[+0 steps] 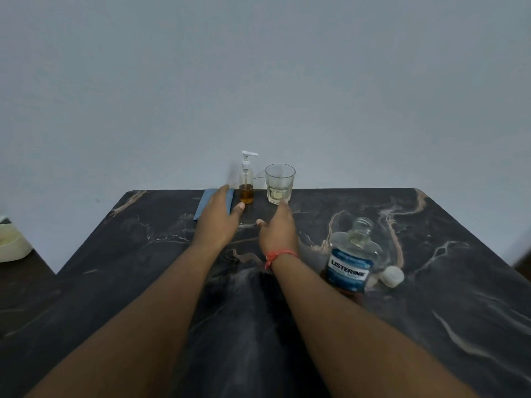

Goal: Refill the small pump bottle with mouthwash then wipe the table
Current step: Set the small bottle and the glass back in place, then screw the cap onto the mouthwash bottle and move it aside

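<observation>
We are logging a clear drinking glass (280, 183) standing upright at the far edge, a little pale liquid sitting in its base. We are also noting a cream-white container (13, 242) resting on a lower dark surface (20, 282) at far left, cut off by the frame.

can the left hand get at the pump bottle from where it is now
Probably yes. The left hand lies open over the blue cloth, its thumb tip just short of the pump bottle. Nothing stands between them; the glass is on the bottle's far side, by the right hand.
</observation>
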Motion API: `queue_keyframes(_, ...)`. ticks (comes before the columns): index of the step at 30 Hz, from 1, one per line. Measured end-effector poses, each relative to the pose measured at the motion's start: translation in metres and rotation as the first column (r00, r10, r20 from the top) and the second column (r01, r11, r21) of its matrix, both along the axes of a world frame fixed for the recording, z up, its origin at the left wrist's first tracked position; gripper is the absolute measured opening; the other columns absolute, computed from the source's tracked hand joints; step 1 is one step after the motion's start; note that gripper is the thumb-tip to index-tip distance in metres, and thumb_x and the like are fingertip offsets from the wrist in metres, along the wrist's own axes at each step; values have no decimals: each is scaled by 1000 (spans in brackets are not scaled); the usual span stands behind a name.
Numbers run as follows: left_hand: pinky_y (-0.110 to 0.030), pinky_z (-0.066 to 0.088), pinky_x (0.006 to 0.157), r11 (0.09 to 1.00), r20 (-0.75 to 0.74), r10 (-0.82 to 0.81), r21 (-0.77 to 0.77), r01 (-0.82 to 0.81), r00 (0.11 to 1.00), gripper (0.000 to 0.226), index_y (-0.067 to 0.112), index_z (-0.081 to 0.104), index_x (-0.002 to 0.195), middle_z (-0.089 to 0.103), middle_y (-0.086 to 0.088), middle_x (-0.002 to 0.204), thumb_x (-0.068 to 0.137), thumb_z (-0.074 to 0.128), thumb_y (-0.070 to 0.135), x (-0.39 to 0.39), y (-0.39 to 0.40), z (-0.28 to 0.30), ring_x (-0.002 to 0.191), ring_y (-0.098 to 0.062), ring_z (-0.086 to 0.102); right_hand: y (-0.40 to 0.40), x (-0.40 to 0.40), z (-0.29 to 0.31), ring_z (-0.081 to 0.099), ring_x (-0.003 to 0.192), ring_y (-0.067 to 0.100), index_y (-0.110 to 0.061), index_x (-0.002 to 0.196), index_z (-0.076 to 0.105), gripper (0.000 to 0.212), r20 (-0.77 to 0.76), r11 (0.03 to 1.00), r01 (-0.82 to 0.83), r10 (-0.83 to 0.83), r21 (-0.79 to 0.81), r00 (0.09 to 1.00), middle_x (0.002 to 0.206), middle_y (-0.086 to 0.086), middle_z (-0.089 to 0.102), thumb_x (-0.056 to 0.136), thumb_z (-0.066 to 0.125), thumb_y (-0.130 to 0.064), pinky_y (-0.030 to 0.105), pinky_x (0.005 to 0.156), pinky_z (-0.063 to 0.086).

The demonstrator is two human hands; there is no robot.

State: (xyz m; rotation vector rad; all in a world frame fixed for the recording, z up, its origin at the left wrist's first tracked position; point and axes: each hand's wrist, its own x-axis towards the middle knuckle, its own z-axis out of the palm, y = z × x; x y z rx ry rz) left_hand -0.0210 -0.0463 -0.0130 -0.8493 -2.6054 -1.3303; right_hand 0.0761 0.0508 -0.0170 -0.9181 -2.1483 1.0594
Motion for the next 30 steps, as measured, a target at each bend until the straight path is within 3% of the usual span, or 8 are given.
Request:
queue_keyframes(4, -36, 38, 101, 999, 28, -31, 23, 30, 999, 61, 23, 37, 153, 42, -7, 156, 99, 56, 45, 48, -38, -2, 138, -25, 43, -30, 53, 7, 44, 137, 24, -17, 151, 29, 71, 109, 980, -188, 180, 68, 978, 151, 6, 44, 91, 67, -23, 42, 110, 42)
queue_keyframes(10, -30, 33, 101, 991, 62, -110, 79, 105, 992, 59, 26, 39, 152, 42, -2, 156, 99, 55, 47, 129, -68, -4, 139, -18, 41, -45, 151, 13, 50, 131, 17, -23, 145, 40, 61, 124, 920, -361, 344, 154, 931, 143, 0, 53, 91, 66, -37, 32, 106, 42)
queue_keyframes(14, -28, 33, 99, 983, 90, -171, 89, 163, 981, 61, 31, 36, 153, 40, 1, 157, 98, 54, 51, 169, -65, 0, 129, -4, 38, -32, 208, 11, 52, 128, 16, -22, 139, 48, 53, 128, 911, -347, 326, 221, 937, 138, 0, 58, 91, 65, -38, 31, 105, 44)
queue_keyframes(19, -37, 35, 106, 969, 120, -246, 34, 244, 962, 71, 35, 29, 155, 33, 3, 162, 93, 59, 54, 205, -40, 8, 146, -19, 32, 5, 252, 8, 64, 107, 12, -21, 125, 62, 36, 70, 947, -224, 214, 229, 974, 119, -2, 69, 91, 66, -31, 27, 93, 50)
queue_keyframes(22, -38, 34, 109, 960, 154, -279, 35, 276, 948, 77, 35, 27, 155, 31, 7, 163, 90, 65, 52, 215, -21, 11, 147, -18, 30, 34, 265, 8, 62, 86, 5, -25, 103, 68, 13, 71, 956, -125, 110, 267, 991, 99, -7, 70, 90, 67, -27, 26, 80, 52)
queue_keyframes(24, -39, 33, 112, 955, 176, -296, 56, 291, 939, 81, 33, 26, 155, 31, 9, 162, 88, 70, 49, 218, -8, 12, 147, -15, 30, 55, 268, 8, 61, 86, 9, -25, 92, 67, 3, 92, 941, -75, 47, 330, 995, 92, -7, 65, 90, 67, -22, 31, 78, 54)
queue_keyframes(26, -42, 32, 115, 949, 205, -316, 76, 306, 927, 86, 31, 25, 156, 31, 9, 162, 87, 74, 44, 219, 3, 13, 147, -15, 30, 76, 268, 7, 59, 97, 19, -21, 94, 68, 5, 132, 921, -47, -5, 388, 991, 97, -2, 63, 90, 66, -20, 34, 85, 51)
queue_keyframes(30, -43, 29, 118, 934, 282, -357, 129, 333, 890, 90, 29, 24, 156, 32, 5, 162, 84, 79, 30, 216, 21, 11, 147, -14, 30, 107, 263, 6, 46, 117, 28, -21, 124, 61, 31, 353, 906, -117, -38, 408, 935, 125, 5, 56, 93, 58, -22, 39, 98, 42)
